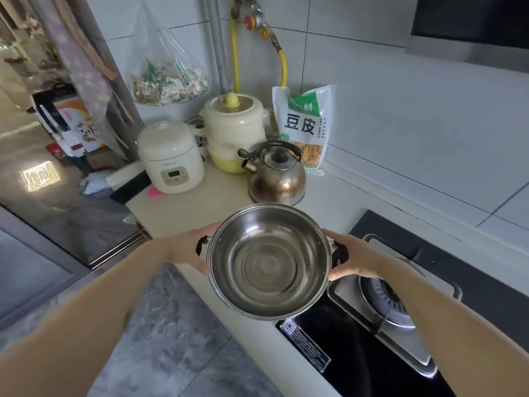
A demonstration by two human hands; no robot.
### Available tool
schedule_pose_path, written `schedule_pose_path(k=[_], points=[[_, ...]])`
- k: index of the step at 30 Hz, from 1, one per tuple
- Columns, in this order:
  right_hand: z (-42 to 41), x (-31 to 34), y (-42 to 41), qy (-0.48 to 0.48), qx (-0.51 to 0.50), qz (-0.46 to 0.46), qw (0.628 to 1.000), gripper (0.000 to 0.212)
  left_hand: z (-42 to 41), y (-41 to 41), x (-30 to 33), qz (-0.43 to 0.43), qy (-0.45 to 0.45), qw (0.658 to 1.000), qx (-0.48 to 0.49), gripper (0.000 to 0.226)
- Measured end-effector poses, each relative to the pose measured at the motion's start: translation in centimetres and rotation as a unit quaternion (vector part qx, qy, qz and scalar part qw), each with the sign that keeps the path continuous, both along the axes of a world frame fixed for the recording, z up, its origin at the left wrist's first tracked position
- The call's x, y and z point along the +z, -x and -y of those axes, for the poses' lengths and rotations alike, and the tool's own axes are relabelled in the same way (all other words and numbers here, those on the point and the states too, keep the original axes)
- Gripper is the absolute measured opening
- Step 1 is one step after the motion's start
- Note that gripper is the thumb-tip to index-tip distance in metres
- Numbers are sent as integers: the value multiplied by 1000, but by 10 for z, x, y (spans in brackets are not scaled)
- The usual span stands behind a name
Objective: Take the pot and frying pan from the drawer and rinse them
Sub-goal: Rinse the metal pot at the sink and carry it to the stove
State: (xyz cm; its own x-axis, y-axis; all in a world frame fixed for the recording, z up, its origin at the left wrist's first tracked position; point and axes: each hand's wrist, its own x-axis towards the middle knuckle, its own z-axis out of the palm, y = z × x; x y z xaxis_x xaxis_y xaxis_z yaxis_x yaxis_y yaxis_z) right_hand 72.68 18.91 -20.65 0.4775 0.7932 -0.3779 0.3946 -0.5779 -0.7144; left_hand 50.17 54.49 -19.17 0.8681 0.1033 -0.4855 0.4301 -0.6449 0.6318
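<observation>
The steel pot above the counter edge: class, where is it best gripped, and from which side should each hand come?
Grip the steel pot by its two black loop handles, one hand from each side. They sit opposite each other under the rim, so the left hand and right hand balance the open bowl level, as shown here with fingers closed on them.

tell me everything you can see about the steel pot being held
The pot is a round, shiny stainless-steel vessel with a rolled rim, no lid, and nothing visible inside; concentric rings mark its flat bottom. Small rivets show on the inner wall near each side, where a black handle is fixed. The left hand grips one handle and the right hand the other. It is held in the air, mouth tipped toward the camera, over the counter edge beside the gas stove, in front of the kettle.
</observation>
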Motion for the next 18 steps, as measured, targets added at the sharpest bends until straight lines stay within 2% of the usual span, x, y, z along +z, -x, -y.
schedule_pose_path(k=[3,8,12,15,18], points=[[-2,-8,-1,24,-3,5,1000,116,-3,-8,-6,-5,1,1000,-9,128],[-2,-18,-4,32,-26,13,999,97,-9,-15,-12,-6,2,1000,-15,125],[-5,-18,-1,33,-27,0,999,110,-12,-22,-13,-31,-16,999,-8,129],[-4,-20,-1,37,-31,0,999,99,-14,-25,-14,-34,-17,999,-16,130],[-5,-21,-1,36,-34,8,999,98,-16,-28,-16,-34,-8,999,-21,130]])
